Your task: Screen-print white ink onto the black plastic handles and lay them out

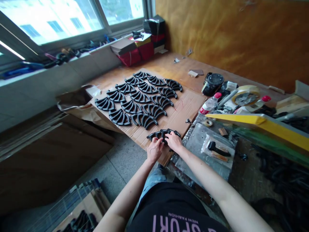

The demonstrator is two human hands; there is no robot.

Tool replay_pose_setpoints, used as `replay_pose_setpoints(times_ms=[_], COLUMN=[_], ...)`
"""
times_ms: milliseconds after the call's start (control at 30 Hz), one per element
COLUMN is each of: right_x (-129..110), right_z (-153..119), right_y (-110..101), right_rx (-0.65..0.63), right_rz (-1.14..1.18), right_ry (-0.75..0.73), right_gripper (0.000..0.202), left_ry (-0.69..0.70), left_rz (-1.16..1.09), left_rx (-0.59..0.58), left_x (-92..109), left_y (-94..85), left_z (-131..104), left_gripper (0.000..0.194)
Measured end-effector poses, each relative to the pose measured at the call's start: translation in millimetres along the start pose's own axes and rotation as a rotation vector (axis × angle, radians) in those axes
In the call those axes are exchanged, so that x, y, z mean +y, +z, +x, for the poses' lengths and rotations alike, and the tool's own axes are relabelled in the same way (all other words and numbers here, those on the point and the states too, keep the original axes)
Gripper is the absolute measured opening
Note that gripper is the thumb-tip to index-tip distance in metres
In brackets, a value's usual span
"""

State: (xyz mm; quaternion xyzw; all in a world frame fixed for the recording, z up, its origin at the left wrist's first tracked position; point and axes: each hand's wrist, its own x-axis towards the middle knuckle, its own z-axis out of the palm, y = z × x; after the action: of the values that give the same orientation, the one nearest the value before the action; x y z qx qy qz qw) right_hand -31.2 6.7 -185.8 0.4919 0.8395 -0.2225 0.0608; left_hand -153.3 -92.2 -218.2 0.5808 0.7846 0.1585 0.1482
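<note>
A black curved part with spokes (pixel 159 132) lies near the front edge of the cardboard sheet (pixel 184 108). My left hand (pixel 155 148) has its fingers closed on this part's near side. Beside it, my right hand (pixel 173 141) pinches the same part, fingers bent over its middle. The fingertips partly cover the part. Farther back on the cardboard, several similar black fan-shaped parts (pixel 140 96) lie in rows, close to each other.
On the right are a metal plate (pixel 195 145), a bagged black piece (pixel 218 149), a red-capped bottle (pixel 210 103), a tape roll (pixel 245 95) and a yellow-edged board (pixel 260 120). Red and black boxes (pixel 146 50) stand by the window. Loose black parts (pixel 282 174) lie at far right.
</note>
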Motion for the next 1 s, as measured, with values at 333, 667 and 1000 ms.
replay_pose_setpoints(times_ms=[333, 667, 1000], right_x=[1.8, -0.7, 9.2], right_z=[5.5, 10.8, 13.5], right_y=[-1.5, 1.6, 4.3], right_rx=[-0.07, -0.084, -0.035], right_rz=[-0.079, -0.055, 0.007], right_ry=[0.035, -0.015, -0.124], right_gripper=[0.035, 0.033, 0.038], left_ry=[-0.101, -0.141, -0.186], left_rz=[-0.05, -0.087, -0.084], left_rx=[-0.042, -0.057, 0.027], left_x=[-12.5, -9.5, -10.9], left_y=[2.3, -0.3, -1.1], left_z=[7.8, 20.2, 28.2], left_gripper=[0.035, 0.033, 0.036])
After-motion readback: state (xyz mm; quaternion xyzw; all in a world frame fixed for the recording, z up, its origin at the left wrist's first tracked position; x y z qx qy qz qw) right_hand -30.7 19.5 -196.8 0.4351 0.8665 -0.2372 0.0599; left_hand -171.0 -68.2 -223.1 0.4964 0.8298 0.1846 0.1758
